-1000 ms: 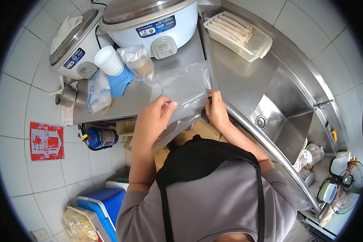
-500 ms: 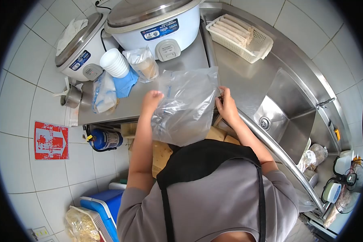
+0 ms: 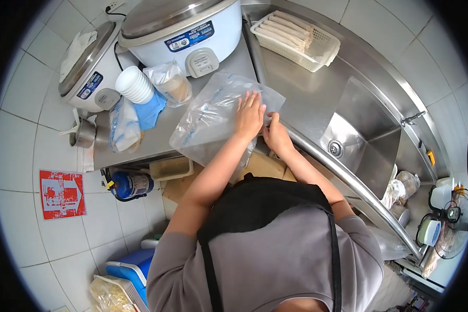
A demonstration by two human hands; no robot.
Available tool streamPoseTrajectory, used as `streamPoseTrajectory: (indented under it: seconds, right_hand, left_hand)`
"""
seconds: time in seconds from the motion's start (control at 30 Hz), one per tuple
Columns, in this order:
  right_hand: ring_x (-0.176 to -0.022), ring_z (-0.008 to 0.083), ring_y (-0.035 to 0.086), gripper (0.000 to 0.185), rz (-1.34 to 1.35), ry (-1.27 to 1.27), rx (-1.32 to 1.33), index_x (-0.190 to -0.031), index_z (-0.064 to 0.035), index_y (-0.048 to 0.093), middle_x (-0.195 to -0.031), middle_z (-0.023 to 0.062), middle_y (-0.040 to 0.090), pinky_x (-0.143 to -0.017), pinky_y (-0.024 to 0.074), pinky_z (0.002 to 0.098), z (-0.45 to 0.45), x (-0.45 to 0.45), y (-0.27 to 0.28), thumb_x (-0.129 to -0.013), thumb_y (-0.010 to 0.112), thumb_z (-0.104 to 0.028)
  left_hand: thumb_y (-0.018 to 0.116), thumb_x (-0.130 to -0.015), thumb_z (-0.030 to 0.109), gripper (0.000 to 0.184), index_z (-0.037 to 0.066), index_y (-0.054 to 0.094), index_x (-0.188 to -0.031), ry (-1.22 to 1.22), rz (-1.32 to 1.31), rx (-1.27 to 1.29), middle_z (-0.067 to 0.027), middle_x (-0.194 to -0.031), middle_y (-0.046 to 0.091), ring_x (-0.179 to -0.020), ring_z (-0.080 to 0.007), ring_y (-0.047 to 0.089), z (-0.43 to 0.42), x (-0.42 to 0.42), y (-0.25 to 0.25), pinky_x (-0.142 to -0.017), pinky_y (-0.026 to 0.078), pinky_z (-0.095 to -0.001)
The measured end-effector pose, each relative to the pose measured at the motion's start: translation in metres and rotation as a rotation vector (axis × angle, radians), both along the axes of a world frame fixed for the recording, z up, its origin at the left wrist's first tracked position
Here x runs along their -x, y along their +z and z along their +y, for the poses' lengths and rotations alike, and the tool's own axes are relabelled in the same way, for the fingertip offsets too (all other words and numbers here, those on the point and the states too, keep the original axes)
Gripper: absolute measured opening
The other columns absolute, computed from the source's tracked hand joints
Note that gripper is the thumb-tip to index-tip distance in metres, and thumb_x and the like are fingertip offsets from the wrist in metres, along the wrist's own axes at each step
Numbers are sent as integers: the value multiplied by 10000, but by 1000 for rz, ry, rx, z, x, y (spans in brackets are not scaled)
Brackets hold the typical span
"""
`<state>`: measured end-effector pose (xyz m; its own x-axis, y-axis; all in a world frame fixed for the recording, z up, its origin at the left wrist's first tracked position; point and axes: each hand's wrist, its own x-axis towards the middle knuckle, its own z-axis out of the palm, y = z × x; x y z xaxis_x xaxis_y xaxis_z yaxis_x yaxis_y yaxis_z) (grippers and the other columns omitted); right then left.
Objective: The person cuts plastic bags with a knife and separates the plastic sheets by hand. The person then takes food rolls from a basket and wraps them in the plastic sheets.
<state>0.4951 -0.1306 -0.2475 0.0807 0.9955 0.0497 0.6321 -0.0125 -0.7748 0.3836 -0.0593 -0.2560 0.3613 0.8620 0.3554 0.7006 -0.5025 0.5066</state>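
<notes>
A clear plastic bag (image 3: 205, 112) with faint blue print lies over the edge of the steel counter, its lower part hanging in front of my apron. My left hand (image 3: 250, 117) rests flat on the bag's upper right part, fingers stretched out. Close beside it, my right hand (image 3: 277, 136) has its fingers curled around the bag's right edge; the fingertips are partly hidden. To the bag's left are a stack of white cups (image 3: 135, 86), a blue cloth (image 3: 151, 109) and a bag of light brown contents (image 3: 176, 89).
Two rice cookers (image 3: 192, 39) stand at the back left. A white basket (image 3: 322, 52) of pale wrapped sticks sits behind the sink (image 3: 343, 132). A steel rail (image 3: 343, 166) curves along the right. Below the counter hangs a blue extinguisher (image 3: 132, 184).
My left hand has moved right from the bag's left edge onto its surface, and the fingers have spread. The bag has turned and shifted left; my right hand stays at its right side.
</notes>
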Motion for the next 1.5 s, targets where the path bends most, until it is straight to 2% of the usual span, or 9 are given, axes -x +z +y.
streamPoseTrajectory:
  seconds: [0.23, 0.8, 1.03, 1.13, 1.27, 1.33, 1.37, 1.47, 1.5]
  right_hand:
    - [-748, 462, 595, 297, -125, -51, -52, -1064, 15, 355, -770, 273, 602, -662, 470, 483, -10, -32, -20, -849, 543, -69]
    - [-776, 458, 593, 186, -277, -48, -37, -966, 6, 421, -838, 282, 606, -675, 474, 503, 8, -80, 2, -845, 516, -99]
    - [-792, 415, 600, 185, -505, 71, -40, -1026, -47, 448, -881, 226, 625, -696, 467, 493, 48, -112, -3, -880, 508, -143]
    - [-823, 403, 599, 200, -441, 53, -32, -1045, -63, 450, -895, 204, 631, -710, 466, 484, 38, -127, 3, -879, 516, -152]
    - [-840, 395, 600, 197, -391, 91, -17, -1040, -60, 456, -899, 186, 636, -711, 470, 475, 32, -130, 11, -876, 521, -146]
    - [-849, 393, 602, 203, -362, 97, 2, -1042, -59, 463, -893, 191, 637, -717, 472, 471, 34, -130, 14, -867, 531, -137]
    - [-851, 392, 602, 206, -359, 107, 8, -1043, -58, 464, -890, 192, 638, -718, 472, 471, 34, -130, 14, -865, 533, -135]
    - [-835, 394, 604, 203, -369, 152, -9, -1029, -52, 466, -878, 194, 638, -708, 475, 470, 36, -128, 14, -856, 539, -128]
    - [-830, 395, 605, 200, -373, 170, -5, -1025, -51, 467, -877, 194, 637, -704, 475, 471, 37, -127, 15, -855, 540, -126]
  left_hand:
    - [294, -973, 396, 588, 33, 277, -1435, 141, 339, 18, -120, -1516, 226, -1414, -271, 155, 3, -8, -30, -1150, 73, -452]
    - [405, -907, 514, 755, -39, 290, -1407, 141, 308, -53, -170, -1495, 252, -1407, -285, 171, 3, -9, -27, -1139, 97, -481]
    - [407, -901, 518, 790, -64, 255, -1412, 116, 291, -16, -206, -1501, 212, -1411, -317, 145, 1, -6, -22, -1137, 76, -490]
    - [462, -887, 501, 801, -49, 236, -1424, 122, 245, -10, -191, -1505, 210, -1420, -306, 110, 2, -6, -25, -1139, 77, -485]
    - [593, -832, 368, 608, 0, 447, -1294, 86, -36, -96, -178, -1372, 392, -1329, -331, 275, 4, -3, -11, -1110, 146, -489]
    - [659, -791, 291, 462, 35, 565, -1164, 22, -66, -159, -160, -1236, 516, -1228, -336, 397, 0, -3, 28, -1073, 215, -501]
    - [685, -752, 242, 267, 58, 605, -930, -23, -71, -269, -109, -1011, 589, -1001, -298, 521, 0, -10, 41, -939, 375, -460]
    - [683, -751, 233, 228, 57, 576, -849, -88, 92, 2, -100, -921, 594, -898, -282, 564, 5, -46, 35, -800, 458, -408]
    - [684, -748, 235, 239, 57, 543, -822, -57, 87, -105, -111, -883, 581, -833, -289, 586, 9, -58, 22, -704, 496, -390]
